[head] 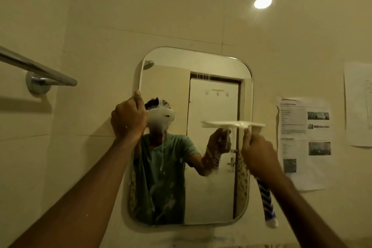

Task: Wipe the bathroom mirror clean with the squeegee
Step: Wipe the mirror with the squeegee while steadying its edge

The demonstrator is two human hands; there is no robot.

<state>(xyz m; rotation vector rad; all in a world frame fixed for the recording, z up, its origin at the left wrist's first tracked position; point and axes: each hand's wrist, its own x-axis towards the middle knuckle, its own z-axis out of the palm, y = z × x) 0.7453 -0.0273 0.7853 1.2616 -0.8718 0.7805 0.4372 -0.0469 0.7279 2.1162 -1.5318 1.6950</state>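
A rounded rectangular mirror (pixel 213 187) hangs on the tiled wall, streaked with soapy foam and drips on its left and lower parts. My left hand (pixel 128 118) grips the mirror's left edge, thumb up along the rim. My right hand (pixel 259 153) holds the handle of a white squeegee (pixel 249 125), whose blade lies level against the glass at the mirror's right side, about mid-height. The blue-and-white striped handle end (pixel 267 203) sticks out below my wrist. The glass reflects me, the squeegee and a door behind.
A chrome towel bar (pixel 40 72) juts from the left wall at upper left. Printed paper sheets (pixel 304 143) are stuck on the wall right of the mirror, with another sheet (pixel 358 104) at the far right. A ceiling light reflection (pixel 262 2) glows above.
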